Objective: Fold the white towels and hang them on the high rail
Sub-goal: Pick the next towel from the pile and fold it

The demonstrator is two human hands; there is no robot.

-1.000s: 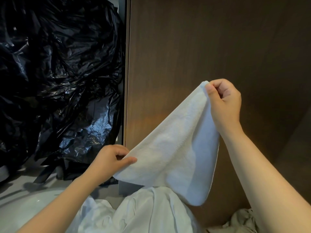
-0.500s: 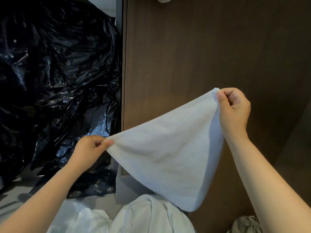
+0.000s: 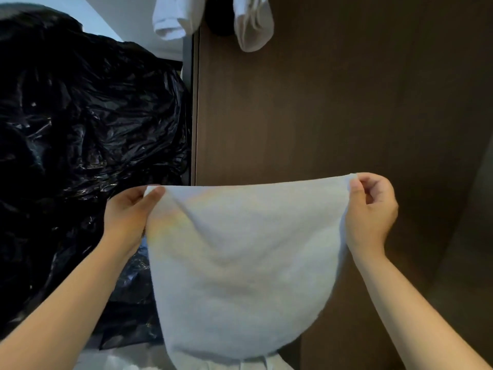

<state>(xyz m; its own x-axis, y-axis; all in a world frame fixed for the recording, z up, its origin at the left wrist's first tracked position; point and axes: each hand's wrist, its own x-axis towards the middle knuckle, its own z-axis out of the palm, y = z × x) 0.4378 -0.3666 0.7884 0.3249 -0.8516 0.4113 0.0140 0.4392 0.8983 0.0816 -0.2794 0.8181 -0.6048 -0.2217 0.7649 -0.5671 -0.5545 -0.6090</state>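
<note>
I face a dark brown wooden panel point(image 3: 333, 102). A crumpled black plastic bag point(image 3: 80, 129) fills the area to its left, and a strip of pale wall point(image 3: 128, 17) shows above the bag.

Grip. My left hand point(image 3: 128, 212) pinches the upper left corner of a white towel point(image 3: 240, 263). The thumb lies across the front of the cloth, and the other fingers are mostly hidden. My right hand point(image 3: 372, 209) pinches the upper right corner between thumb and forefinger, with the remaining fingers curled toward the palm. The two hands are roughly level and well apart. The top edge of the towel runs nearly straight between them.

Position of the towel. The towel hangs from that top edge, between my forearms, with its broad face toward me. A soft crease falls from the left corner toward the middle. Most of the cloth lies in front of the wooden panel, and its left side overlaps the panel's edge and part of the black plastic bag. The lower edge looks rounded and reaches down to some white fabric point(image 3: 253, 365) at the bottom of the view. I cannot tell whether the two touch.

Surroundings. Two hung towels point(image 3: 173, 20) dangle at the top of the view, well above my hands. One is at the left edge of the panel and the other is in front of it. The frame cuts off their upper parts.
</note>
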